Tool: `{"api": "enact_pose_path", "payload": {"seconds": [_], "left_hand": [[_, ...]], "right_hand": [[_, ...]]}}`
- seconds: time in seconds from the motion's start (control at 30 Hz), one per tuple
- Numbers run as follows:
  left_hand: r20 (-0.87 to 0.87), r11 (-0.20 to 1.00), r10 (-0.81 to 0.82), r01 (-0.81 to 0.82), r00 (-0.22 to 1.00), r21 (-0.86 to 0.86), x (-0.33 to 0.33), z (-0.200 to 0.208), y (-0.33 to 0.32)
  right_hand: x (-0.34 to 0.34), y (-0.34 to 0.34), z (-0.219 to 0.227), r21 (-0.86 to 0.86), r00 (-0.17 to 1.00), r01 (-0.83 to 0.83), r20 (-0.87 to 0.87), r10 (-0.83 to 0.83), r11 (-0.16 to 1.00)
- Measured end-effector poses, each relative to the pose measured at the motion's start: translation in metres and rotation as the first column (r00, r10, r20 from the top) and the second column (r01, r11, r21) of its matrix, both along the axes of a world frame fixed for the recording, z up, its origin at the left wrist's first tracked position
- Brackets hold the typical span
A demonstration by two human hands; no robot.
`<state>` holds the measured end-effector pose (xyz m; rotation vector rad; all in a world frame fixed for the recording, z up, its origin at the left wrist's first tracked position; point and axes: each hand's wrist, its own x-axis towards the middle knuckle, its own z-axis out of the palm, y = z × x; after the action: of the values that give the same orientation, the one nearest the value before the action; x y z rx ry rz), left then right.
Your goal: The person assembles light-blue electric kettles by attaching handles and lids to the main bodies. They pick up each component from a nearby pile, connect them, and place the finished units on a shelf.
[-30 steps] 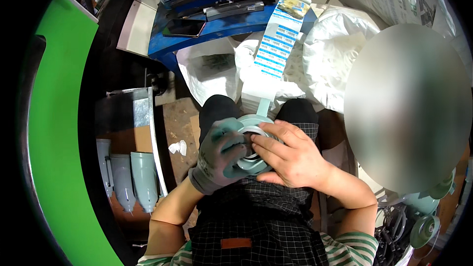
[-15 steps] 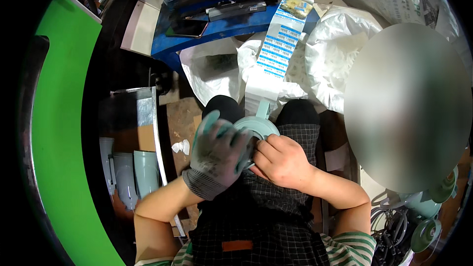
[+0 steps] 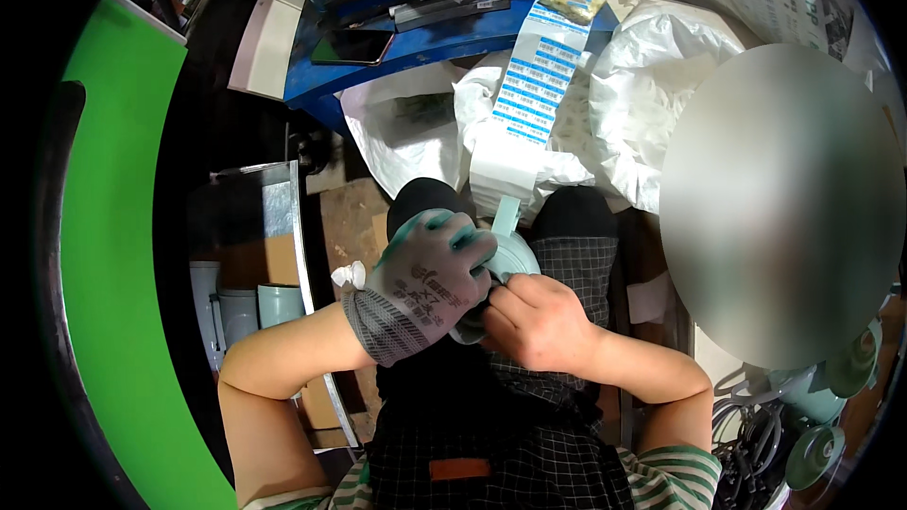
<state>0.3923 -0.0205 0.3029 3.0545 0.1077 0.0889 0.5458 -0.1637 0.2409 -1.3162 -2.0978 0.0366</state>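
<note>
Between my knees sits a pale green round plastic part (image 3: pixel 518 256) with a flat tab standing out from its far side. My left hand (image 3: pixel 425 276), in a grey knit glove, reaches over its left side with fingers curled down onto it. My bare right hand (image 3: pixel 540 323) is closed at the near right edge of the part, thumb and fingers pinched together. Something small and dark shows between the two hands, but the fingers hide what it is. A lower rim of the green part shows beneath the glove.
A strip of blue-and-white labels (image 3: pixel 534 90) hangs from the blue bench (image 3: pixel 416 55), where a phone (image 3: pixel 352 47) lies. White sacks (image 3: pixel 619 94) stand beyond my knees. Left, a bin (image 3: pixel 299 255) holds pale green housings (image 3: pixel 281 307). Black cables (image 3: pixel 751 444) lie at lower right.
My left hand has turned and come down over the part, its raised, blurred fingers now curled. The left elbow has swung outward. My right hand stays pinched in nearly the same place.
</note>
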Motion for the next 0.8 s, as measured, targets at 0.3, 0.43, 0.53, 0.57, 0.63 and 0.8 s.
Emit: {"api": "enact_pose_path", "payload": {"seconds": [0.3, 0.43, 0.53, 0.57, 0.63, 0.8], "left_hand": [[0.410, 0.767, 0.309, 0.030, 0.858, -0.641, 0.013, -0.054, 0.035], [-0.284, -0.049, 0.767, -0.389, 0.575, -0.920, 0.065, -0.142, 0.096], [-0.281, 0.189, 0.683, -0.534, 0.674, -0.824, 0.092, -0.193, 0.131], [-0.066, 0.501, 0.533, -0.378, 0.844, -0.779, 0.094, -0.202, 0.136], [-0.069, 0.453, 0.489, -0.321, 0.869, -0.832, 0.093, -0.206, 0.138], [-0.283, 0.118, 0.688, -0.488, 0.668, -0.865, 0.078, -0.175, 0.121]], "right_hand": [[0.034, 0.002, 0.008, -0.033, 0.877, -0.125, -0.471, 0.095, 0.992], [0.079, 0.028, -0.003, -0.335, 0.633, 0.250, -0.653, -0.415, 0.909], [0.102, 0.075, -0.023, -0.415, 0.680, 0.248, -0.570, -0.462, 0.876], [0.106, 0.090, -0.029, -0.438, 0.741, 0.250, -0.488, -0.462, 0.863], [0.106, 0.124, -0.042, -0.411, 0.821, 0.240, -0.398, -0.410, 0.880], [0.106, 0.186, -0.055, -0.333, 0.972, 0.045, -0.202, -0.118, 0.942]]}}
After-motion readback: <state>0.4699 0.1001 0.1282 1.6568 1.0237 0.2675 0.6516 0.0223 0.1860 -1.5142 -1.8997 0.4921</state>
